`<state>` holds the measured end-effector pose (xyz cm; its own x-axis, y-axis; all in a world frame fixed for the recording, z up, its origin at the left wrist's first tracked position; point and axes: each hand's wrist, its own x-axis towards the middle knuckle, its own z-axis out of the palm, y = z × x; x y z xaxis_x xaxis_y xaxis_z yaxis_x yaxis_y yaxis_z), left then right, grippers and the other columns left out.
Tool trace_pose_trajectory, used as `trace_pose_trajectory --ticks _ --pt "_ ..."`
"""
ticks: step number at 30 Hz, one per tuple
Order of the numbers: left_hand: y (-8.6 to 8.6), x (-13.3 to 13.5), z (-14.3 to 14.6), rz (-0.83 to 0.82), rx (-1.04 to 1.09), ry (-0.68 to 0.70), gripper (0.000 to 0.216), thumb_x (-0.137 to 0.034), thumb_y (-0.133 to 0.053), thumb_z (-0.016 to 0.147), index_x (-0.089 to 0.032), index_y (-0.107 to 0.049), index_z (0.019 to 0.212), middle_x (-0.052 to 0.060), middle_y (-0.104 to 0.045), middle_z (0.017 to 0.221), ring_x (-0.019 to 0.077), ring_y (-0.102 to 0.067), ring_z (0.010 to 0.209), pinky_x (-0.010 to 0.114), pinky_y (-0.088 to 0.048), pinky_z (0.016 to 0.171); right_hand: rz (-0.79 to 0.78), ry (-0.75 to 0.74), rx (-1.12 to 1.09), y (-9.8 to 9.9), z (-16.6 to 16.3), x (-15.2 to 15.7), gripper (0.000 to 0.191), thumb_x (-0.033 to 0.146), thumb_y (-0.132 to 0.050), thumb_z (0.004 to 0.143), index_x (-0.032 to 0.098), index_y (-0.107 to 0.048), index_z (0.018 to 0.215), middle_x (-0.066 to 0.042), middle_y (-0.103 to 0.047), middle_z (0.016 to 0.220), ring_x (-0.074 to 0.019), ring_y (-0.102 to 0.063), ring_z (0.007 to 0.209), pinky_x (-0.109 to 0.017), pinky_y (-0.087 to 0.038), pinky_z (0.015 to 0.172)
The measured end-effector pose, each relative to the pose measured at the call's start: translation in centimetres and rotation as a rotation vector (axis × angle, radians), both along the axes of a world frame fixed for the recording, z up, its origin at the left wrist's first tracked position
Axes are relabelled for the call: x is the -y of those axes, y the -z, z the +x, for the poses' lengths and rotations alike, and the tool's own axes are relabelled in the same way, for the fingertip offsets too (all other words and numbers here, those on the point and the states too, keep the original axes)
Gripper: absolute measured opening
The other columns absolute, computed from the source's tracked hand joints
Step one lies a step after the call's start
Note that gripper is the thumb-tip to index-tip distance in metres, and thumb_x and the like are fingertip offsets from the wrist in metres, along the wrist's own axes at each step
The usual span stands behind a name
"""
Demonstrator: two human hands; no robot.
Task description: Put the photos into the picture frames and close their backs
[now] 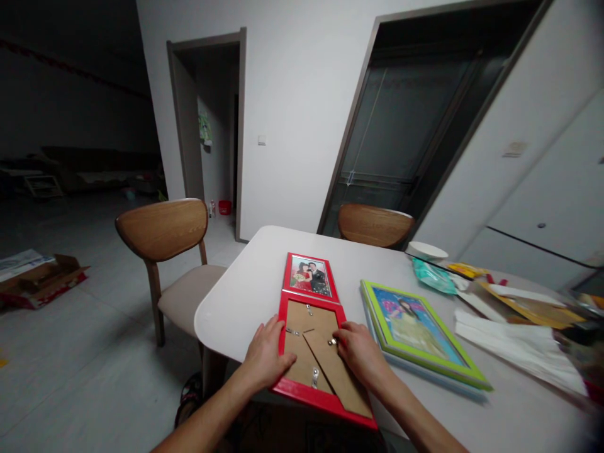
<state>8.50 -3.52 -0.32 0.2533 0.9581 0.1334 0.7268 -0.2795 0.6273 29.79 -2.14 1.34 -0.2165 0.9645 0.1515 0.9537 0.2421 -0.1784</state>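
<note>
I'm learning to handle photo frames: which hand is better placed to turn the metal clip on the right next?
Probably the right hand: it sits right at that metal clip, while the left hand lies at the face-down red frame's left edge, placed to steady it.

The white desk [248,302] spreads under the fingers [270,328]. Beyond them, a wooden chair [375,224] stands before a dark doorway [401,119] in the pale wall [297,94]; left of them, another chair [163,230], grey floor [117,377], deep shadow.

The head camera looks forward and down from near the table [245,302].
</note>
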Motion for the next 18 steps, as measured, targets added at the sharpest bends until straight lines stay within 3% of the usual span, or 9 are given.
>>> trace_pose_trajectory --ticks 7,11,14,18 --pt "0.0 0.4 0.0 0.022 -0.021 -0.018 0.058 -0.027 -0.05 0.067 -0.013 -0.037 0.121 0.009 -0.034 0.131 0.0188 -0.029 0.12 0.033 -0.017 0.102 0.063 0.013 -0.024 -0.4 -0.3 0.0 0.026 0.017 -0.041 0.072 0.015 -0.065 0.083 -0.009 -0.059 0.088 -0.0198 -0.049 0.085 -0.027 -0.036 0.076" --pt "0.2 0.3 0.1 0.039 -0.043 -0.04 0.054 -0.025 -0.045 0.07 -0.012 -0.037 0.121 0.009 -0.035 0.13 0.0186 -0.03 0.12 0.032 -0.017 0.102 0.103 -0.121 -0.193 -0.8 -3.4 0.1 0.029 0.024 -0.038 0.078 0.014 -0.062 0.09 -0.01 -0.057 0.095 -0.0182 -0.049 0.089 -0.026 -0.035 0.079" --pt "0.3 0.3 0.2 0.042 -0.06 -0.048 0.049 -0.025 -0.04 0.073 -0.012 -0.037 0.121 0.008 -0.037 0.129 0.018 -0.03 0.119 0.032 -0.018 0.101 0.069 -0.21 -0.24 -0.3 -6.5 -0.5 0.026 0.025 -0.04 0.078 0.015 -0.064 0.079 -0.007 -0.059 0.08 -0.0148 -0.051 0.078 -0.023 -0.036 0.072" --pt "0.3 0.4 0.2 0.043 -0.078 -0.05 0.049 -0.023 -0.039 0.073 -0.013 -0.038 0.121 0.008 -0.037 0.129 0.0174 -0.031 0.119 0.031 -0.019 0.101 0.078 -0.167 -0.23 1.0 -8.5 -1.6 0.023 0.018 -0.041 0.076 0.014 -0.062 0.066 -0.006 -0.058 0.07 -0.0135 -0.05 0.068 -0.022 -0.035 0.065"
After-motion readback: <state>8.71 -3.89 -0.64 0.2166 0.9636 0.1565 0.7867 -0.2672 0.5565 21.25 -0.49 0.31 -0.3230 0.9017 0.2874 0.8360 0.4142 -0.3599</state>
